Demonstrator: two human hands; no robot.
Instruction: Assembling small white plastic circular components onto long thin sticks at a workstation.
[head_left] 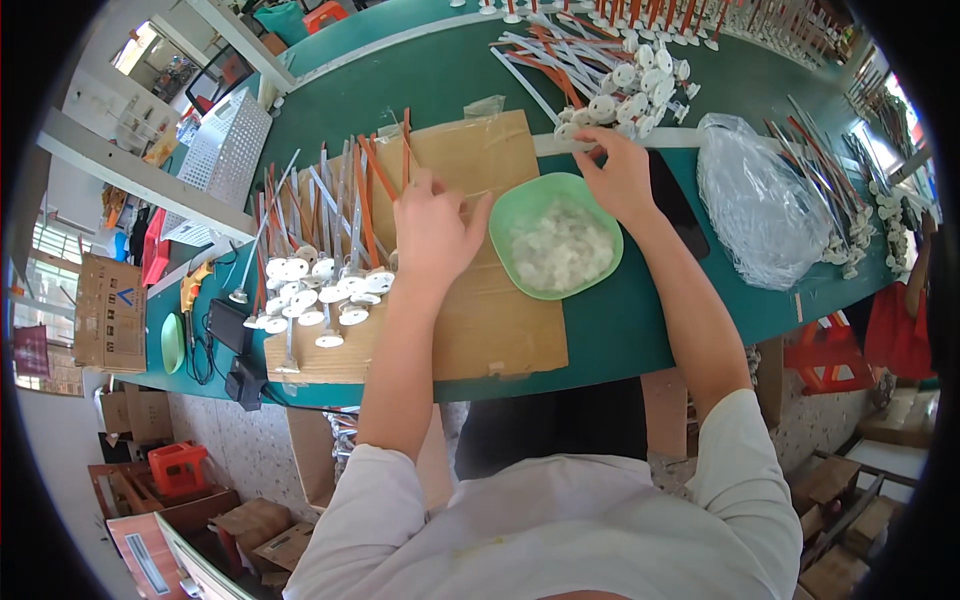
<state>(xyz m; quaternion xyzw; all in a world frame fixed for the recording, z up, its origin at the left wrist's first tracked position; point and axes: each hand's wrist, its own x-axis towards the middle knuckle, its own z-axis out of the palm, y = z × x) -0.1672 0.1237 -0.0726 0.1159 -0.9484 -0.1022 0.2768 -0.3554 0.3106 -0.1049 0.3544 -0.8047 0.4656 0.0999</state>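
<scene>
My left hand [438,228] is over the brown cardboard sheet [500,340], its fingers curled; what they may hold is too small to make out. To its left lies a bundle of orange and silver strips with white round ends [310,290]. My right hand [618,178] reaches to the near edge of a second pile of such strips [640,85], its thumb and forefinger apart beside the white discs. Between my forearms a green bowl [505,255] holds small, whitish translucent pieces [562,248].
A dark flat object [675,205] lies beside my right forearm, and a clear plastic bag [760,205] farther right. At left are a yellow-handled tool [195,285], black adapters with cables [230,325] and a white perforated basket [220,150]. Several strips stand upright along the far edge.
</scene>
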